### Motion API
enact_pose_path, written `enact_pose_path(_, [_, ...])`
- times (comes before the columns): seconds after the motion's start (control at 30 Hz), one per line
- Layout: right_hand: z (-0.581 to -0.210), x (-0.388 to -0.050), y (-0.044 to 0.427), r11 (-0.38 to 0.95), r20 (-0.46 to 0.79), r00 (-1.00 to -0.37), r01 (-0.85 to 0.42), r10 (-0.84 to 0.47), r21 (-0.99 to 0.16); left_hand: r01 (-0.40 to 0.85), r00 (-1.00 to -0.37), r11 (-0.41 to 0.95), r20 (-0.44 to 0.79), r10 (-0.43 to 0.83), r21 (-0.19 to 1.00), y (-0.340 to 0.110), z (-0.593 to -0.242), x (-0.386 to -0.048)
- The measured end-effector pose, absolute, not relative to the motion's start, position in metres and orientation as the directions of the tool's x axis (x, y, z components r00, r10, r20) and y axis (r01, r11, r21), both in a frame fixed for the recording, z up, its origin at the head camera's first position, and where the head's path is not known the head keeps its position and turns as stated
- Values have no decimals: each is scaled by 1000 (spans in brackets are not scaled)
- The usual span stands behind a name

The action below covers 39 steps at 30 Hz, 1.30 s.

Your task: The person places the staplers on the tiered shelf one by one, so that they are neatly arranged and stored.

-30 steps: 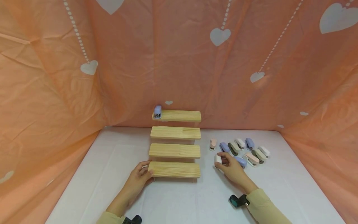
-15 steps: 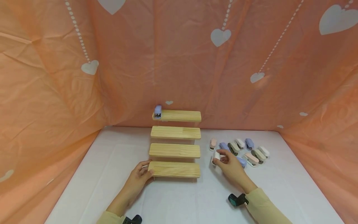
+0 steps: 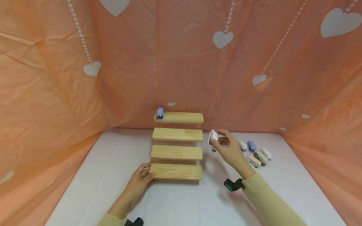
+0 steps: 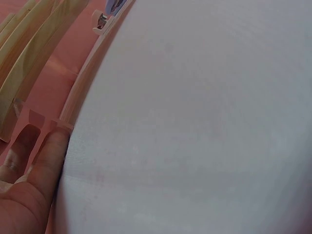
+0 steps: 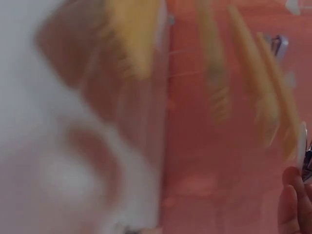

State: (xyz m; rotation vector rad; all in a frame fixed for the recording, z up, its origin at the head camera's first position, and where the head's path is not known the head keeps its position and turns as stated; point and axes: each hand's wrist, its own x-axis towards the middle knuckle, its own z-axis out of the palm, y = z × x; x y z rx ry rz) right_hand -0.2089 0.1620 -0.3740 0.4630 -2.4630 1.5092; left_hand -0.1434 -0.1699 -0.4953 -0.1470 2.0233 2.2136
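Observation:
My right hand pinches a small white stapler between thumb and fingers, lifted above the table to the right of a stepped wooden rack. In the right wrist view, blurred, the stapler shows only partly at the right edge. My left hand grips the left end of the rack's lowest board, the thumb at its front corner; the left wrist view shows fingers by a clear support. One lavender stapler stands on the left end of the top board.
Right of the rack lie several staplers: a lavender one, a pink one, a grey-green one and white ones. My right hand hides others. An orange curtain with hearts stands behind the white table.
My right hand has raised the white stapler from the table, away from me and slightly left. My left hand has stayed on the rack.

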Motion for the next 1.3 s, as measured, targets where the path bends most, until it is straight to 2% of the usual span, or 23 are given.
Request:
enact_pose_path(0.2, [-345, -220, 130, 354, 440, -878, -479, -189, -803, -160, -987, -90, -158, 28, 983, -170, -494, -142])
enact_pose_path(0.47, [-355, -264, 107, 238, 475, -859, -510, -192, -827, -156, -988, -95, -154, 24, 983, -168, -495, -143])
enact_pose_path(0.8, [-346, -290, 78, 359, 416, -881, -472, -225, -805, -141, -990, -111, -141, 12, 984, -168, -496, -142])
enact_pose_path(1.0, [-343, -302, 66, 384, 396, -880, -472, -262, -794, -137, -991, -127, -134, 27, 983, -169, -497, -143])
enact_pose_path(1.3, [-337, -307, 58, 440, 314, -901, -422, -299, -793, -132, -991, -128, -128, 41, 983, -170, -497, -141])
